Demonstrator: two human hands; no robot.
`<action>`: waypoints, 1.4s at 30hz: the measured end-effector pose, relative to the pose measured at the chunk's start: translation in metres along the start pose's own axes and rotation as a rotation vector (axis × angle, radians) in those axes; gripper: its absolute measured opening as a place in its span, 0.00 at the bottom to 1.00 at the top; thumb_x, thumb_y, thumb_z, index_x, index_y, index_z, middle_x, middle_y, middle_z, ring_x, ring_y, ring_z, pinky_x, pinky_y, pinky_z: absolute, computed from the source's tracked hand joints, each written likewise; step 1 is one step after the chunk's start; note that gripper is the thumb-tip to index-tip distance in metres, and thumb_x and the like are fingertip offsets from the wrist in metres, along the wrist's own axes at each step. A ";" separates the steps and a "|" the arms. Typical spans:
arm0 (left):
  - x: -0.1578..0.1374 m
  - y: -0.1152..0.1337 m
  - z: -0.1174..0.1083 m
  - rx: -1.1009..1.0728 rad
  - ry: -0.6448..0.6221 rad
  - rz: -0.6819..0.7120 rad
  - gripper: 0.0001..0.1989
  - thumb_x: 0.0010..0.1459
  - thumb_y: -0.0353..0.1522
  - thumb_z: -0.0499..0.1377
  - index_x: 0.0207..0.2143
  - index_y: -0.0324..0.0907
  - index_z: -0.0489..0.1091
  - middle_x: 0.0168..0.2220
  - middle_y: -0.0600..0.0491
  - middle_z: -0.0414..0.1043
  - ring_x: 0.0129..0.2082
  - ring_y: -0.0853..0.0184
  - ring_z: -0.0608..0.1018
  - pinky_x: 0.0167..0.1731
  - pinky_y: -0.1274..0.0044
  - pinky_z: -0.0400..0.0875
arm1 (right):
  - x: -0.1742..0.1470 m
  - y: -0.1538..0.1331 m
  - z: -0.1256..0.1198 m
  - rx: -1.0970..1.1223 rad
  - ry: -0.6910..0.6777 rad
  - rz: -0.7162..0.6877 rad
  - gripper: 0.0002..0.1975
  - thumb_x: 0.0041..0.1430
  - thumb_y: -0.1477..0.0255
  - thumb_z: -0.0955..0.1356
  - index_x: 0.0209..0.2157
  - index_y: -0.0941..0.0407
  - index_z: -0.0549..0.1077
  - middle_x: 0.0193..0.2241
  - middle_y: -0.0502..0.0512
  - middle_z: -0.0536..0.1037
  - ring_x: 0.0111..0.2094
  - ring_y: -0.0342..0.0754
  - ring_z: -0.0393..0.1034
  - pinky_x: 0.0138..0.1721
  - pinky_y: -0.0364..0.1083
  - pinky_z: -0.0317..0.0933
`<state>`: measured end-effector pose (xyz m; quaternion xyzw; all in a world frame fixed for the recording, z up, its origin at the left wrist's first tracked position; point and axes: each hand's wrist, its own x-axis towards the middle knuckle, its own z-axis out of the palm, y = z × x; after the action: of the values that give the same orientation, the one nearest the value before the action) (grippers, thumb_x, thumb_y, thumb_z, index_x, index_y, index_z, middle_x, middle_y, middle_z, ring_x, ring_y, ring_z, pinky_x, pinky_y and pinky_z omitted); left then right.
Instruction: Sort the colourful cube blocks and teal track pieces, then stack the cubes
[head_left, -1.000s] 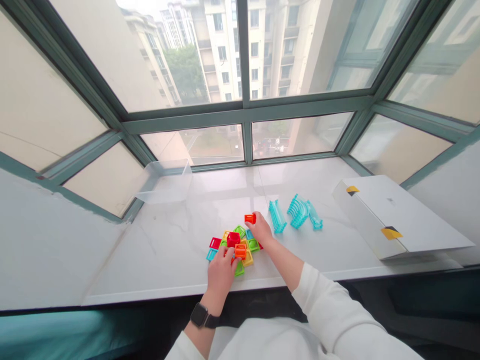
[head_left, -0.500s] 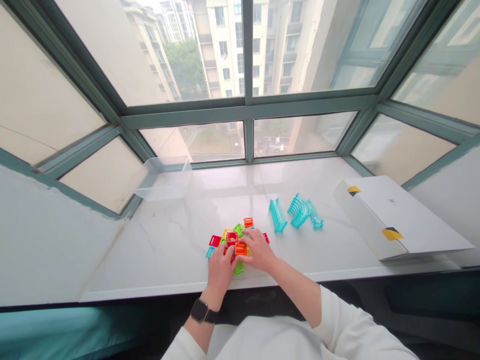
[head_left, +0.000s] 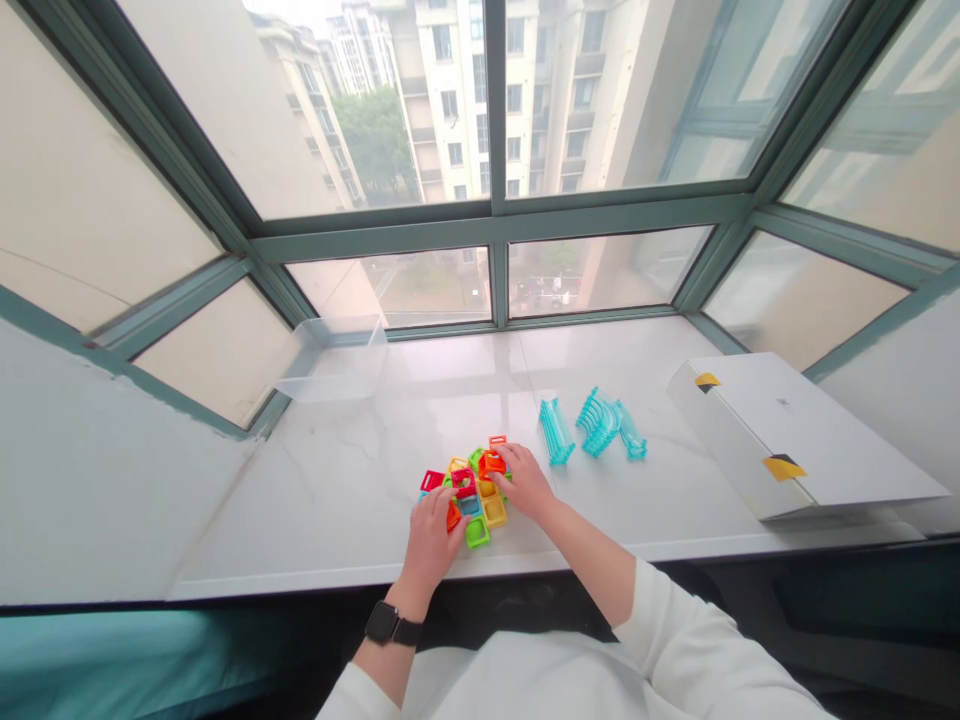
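A small heap of colourful square plastic frame blocks lies before me on the white sill. My right hand (head_left: 528, 484), fingers bent, grips an orange block (head_left: 491, 464) at the heap's far right side. My left hand (head_left: 433, 532) curls round an orange-red block (head_left: 453, 516) at the near left; its fingers partly cover that piece. Between the hands are a red block (head_left: 463, 482), a blue block (head_left: 470, 504) and a yellow block (head_left: 494, 512). Closest to the sill's front edge sits a green block (head_left: 477, 532).
Right of the heap lie a straight turquoise track piece (head_left: 556, 432) and curved turquoise pieces (head_left: 600, 422). A clear plastic bin (head_left: 334, 385) stands at the back left. At the right is a white box (head_left: 817, 430) with yellow-and-black tabs. Windows surround the sill (head_left: 330, 500).
My right hand has moved the orange block away from me, to the heap's far side. My left hand has drawn slightly left and nearer, uncovering blue and yellow blocks.
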<state>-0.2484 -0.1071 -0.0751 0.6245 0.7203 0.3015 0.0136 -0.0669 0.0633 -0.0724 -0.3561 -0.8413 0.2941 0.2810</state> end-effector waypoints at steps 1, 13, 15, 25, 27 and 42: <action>-0.003 -0.001 -0.001 -0.004 0.014 -0.013 0.24 0.65 0.38 0.62 0.61 0.47 0.65 0.59 0.42 0.71 0.59 0.50 0.73 0.59 0.55 0.69 | 0.003 0.002 0.003 -0.043 -0.007 0.002 0.24 0.64 0.72 0.69 0.61 0.53 0.70 0.57 0.63 0.74 0.60 0.58 0.67 0.63 0.59 0.62; -0.017 -0.007 0.028 -0.080 0.029 -0.185 0.48 0.59 0.41 0.67 0.73 0.45 0.45 0.69 0.39 0.59 0.74 0.41 0.53 0.68 0.44 0.53 | -0.020 0.016 0.009 -0.228 -0.112 0.034 0.22 0.66 0.64 0.70 0.60 0.48 0.74 0.66 0.59 0.68 0.61 0.59 0.68 0.63 0.58 0.62; -0.014 -0.007 0.030 -0.069 0.034 -0.187 0.48 0.58 0.40 0.68 0.73 0.44 0.45 0.68 0.39 0.59 0.74 0.40 0.52 0.68 0.44 0.54 | -0.021 0.015 0.009 -0.240 -0.118 0.036 0.23 0.64 0.65 0.71 0.60 0.48 0.74 0.66 0.60 0.67 0.61 0.59 0.69 0.62 0.58 0.62; -0.009 0.007 0.021 0.073 0.005 -0.194 0.34 0.66 0.41 0.61 0.70 0.46 0.54 0.69 0.37 0.60 0.72 0.40 0.58 0.66 0.39 0.49 | -0.020 0.007 -0.004 -0.187 -0.128 -0.057 0.17 0.63 0.69 0.71 0.53 0.49 0.78 0.63 0.62 0.70 0.63 0.62 0.65 0.62 0.62 0.60; -0.008 0.009 0.016 0.083 0.029 -0.187 0.30 0.67 0.39 0.59 0.68 0.45 0.56 0.67 0.37 0.63 0.70 0.42 0.61 0.66 0.41 0.50 | -0.026 0.002 -0.008 -0.162 -0.049 -0.064 0.15 0.62 0.69 0.72 0.51 0.51 0.77 0.60 0.63 0.72 0.61 0.61 0.66 0.63 0.62 0.59; 0.007 0.021 0.005 0.031 0.034 -0.075 0.23 0.63 0.31 0.58 0.61 0.43 0.63 0.54 0.41 0.71 0.54 0.50 0.74 0.55 0.56 0.71 | -0.061 -0.017 0.005 -0.298 -0.250 -0.193 0.18 0.59 0.75 0.73 0.52 0.52 0.75 0.55 0.61 0.77 0.56 0.62 0.67 0.65 0.64 0.53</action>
<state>-0.2292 -0.0984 -0.0669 0.5920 0.7480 0.3001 0.0028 -0.0413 0.0051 -0.0796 -0.2725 -0.9339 0.1800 0.1456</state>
